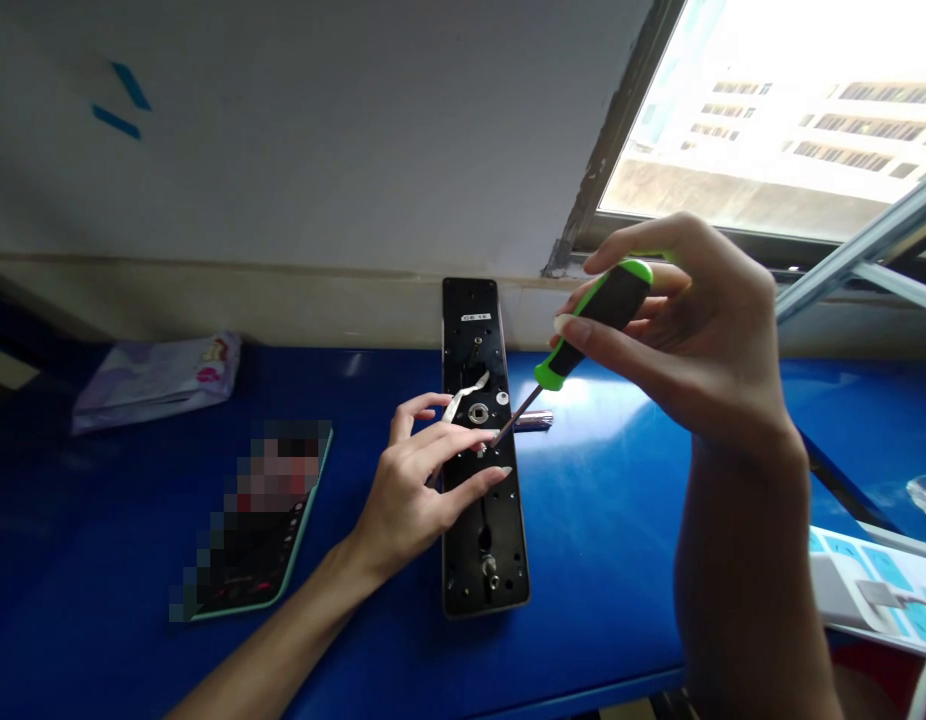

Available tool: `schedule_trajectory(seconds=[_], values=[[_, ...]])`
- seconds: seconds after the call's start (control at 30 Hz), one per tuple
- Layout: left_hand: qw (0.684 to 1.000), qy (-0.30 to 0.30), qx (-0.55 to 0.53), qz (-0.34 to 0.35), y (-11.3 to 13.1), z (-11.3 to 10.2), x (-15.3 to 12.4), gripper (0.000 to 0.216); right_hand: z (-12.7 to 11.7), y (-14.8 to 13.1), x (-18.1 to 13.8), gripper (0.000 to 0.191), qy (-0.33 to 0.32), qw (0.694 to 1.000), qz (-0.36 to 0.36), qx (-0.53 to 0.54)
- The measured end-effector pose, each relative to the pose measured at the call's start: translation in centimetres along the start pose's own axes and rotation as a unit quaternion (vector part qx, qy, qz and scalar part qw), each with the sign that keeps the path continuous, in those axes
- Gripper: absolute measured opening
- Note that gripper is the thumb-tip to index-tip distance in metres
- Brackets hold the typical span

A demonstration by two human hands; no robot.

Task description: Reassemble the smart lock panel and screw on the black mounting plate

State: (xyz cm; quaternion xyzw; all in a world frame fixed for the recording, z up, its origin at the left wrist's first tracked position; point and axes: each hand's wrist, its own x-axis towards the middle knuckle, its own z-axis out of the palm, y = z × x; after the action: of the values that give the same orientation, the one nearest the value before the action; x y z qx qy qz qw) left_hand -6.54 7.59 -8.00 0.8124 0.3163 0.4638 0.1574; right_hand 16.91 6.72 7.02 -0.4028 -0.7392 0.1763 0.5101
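A long black lock panel (pixel 482 560) lies flat on the blue table (pixel 605 560), its inner side up with a round hole and a white ribbon cable. My left hand (pixel 414 490) rests on its middle, thumb and forefinger pinched near a small screw spot I cannot make out clearly. My right hand (pixel 688 335) grips a screwdriver (pixel 594 320) with a black and green handle. Its shaft slants down left, the tip meeting the panel beside my left fingertips.
A phone (pixel 264 525) lies face up at the left of the panel. A plastic packet (pixel 159 380) sits at the back left. A white power strip (pixel 875 590) lies at the right edge. Wall and window frame stand behind the table.
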Motion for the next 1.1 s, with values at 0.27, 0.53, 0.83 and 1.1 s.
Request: schedule_trajectory(seconds=[0.27, 0.53, 0.83, 1.1], values=[[0.999, 0.031, -0.017, -0.019, 0.00, 0.20, -0.04, 0.011, 0.50, -0.55, 0.00, 0.036, 0.014, 1.000, 0.002, 0.005], [0.999, 0.039, -0.025, -0.005, -0.07, 0.11, -0.03, 0.002, 0.32, -0.45, -0.07, 0.038, 0.025, 1.000, -0.013, 0.007], [0.997, 0.059, -0.039, -0.014, -0.10, 0.17, -0.10, 0.003, 0.18, 0.11, -0.11, 0.040, 0.019, 0.999, -0.028, 0.025], [0.991, 0.070, -0.071, -0.091, 0.19, 0.21, -0.21, 0.012, 0.17, 0.31, 0.12, 0.040, 0.023, 0.999, -0.023, 0.000]])
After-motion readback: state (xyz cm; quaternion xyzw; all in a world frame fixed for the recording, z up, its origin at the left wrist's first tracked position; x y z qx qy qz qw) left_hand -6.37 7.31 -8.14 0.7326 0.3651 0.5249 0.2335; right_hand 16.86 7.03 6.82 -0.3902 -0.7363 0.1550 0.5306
